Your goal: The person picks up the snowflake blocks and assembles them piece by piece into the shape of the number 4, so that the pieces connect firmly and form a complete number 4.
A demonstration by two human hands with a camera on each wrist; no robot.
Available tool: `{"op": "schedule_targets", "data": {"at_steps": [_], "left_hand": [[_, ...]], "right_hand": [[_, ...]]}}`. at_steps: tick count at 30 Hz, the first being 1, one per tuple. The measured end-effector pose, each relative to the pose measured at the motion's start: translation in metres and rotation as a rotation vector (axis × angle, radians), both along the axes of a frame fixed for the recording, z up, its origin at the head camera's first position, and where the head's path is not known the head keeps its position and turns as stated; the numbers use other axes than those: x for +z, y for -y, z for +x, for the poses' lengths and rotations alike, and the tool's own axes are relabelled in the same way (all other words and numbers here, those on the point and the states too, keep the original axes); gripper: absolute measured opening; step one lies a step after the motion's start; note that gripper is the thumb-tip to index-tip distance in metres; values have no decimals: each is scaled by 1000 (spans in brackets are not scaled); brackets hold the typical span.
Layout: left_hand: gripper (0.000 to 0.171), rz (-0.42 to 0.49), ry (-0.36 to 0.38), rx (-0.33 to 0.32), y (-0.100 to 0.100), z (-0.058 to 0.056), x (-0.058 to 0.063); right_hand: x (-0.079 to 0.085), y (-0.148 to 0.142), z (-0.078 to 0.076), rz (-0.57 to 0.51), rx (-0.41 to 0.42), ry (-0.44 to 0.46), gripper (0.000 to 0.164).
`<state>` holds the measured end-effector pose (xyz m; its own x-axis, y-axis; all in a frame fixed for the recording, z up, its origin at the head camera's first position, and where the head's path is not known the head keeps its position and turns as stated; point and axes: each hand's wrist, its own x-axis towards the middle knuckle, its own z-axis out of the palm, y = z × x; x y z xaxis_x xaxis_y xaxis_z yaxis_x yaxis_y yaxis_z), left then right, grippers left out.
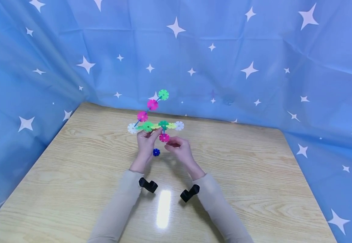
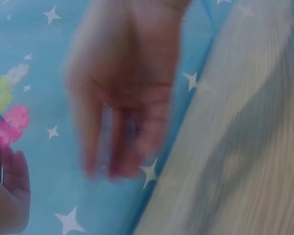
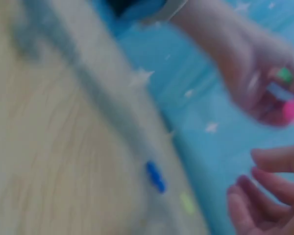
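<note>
My left hand (image 1: 146,145) pinches a figure built of snowflake-shaped plastic discs (image 1: 148,127), near the middle of its row. White, green and yellow discs make up that row. From its left end, a slanting line of discs climbs up and right past two pink ones to a light green disc (image 1: 163,94). Below the row hangs a pink disc (image 1: 164,137). My right hand (image 1: 180,149) is close to that pink disc, fingers bent loosely and apart from the thumb. In the right wrist view nothing shows between the right fingers (image 3: 269,196). The left wrist view is blurred.
A dark blue disc (image 1: 156,152) appears to lie on the wooden table (image 1: 239,175), beside my left hand. A blue curtain with white stars (image 1: 212,77) stands behind and at both sides. Each sleeve carries a black wrist camera (image 1: 148,185).
</note>
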<state>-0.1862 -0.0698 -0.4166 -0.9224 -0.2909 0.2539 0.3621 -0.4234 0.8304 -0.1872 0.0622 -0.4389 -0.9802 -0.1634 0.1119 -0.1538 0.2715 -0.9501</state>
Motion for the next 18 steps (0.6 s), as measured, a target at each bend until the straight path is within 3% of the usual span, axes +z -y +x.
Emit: {"op": "schedule_targets", "data": {"at_steps": [6, 12, 18], "left_hand": [[36, -7, -37, -6, 9, 0, 3], [38, -10, -51, -14, 11, 2, 4], [36, -38, -100, -14, 12, 3, 5]], "right_hand": [[-22, 15, -15, 330, 145, 34, 30], [-25, 32, -21, 650, 218, -22, 32], [-20, 39, -25, 720, 253, -11, 22]]}}
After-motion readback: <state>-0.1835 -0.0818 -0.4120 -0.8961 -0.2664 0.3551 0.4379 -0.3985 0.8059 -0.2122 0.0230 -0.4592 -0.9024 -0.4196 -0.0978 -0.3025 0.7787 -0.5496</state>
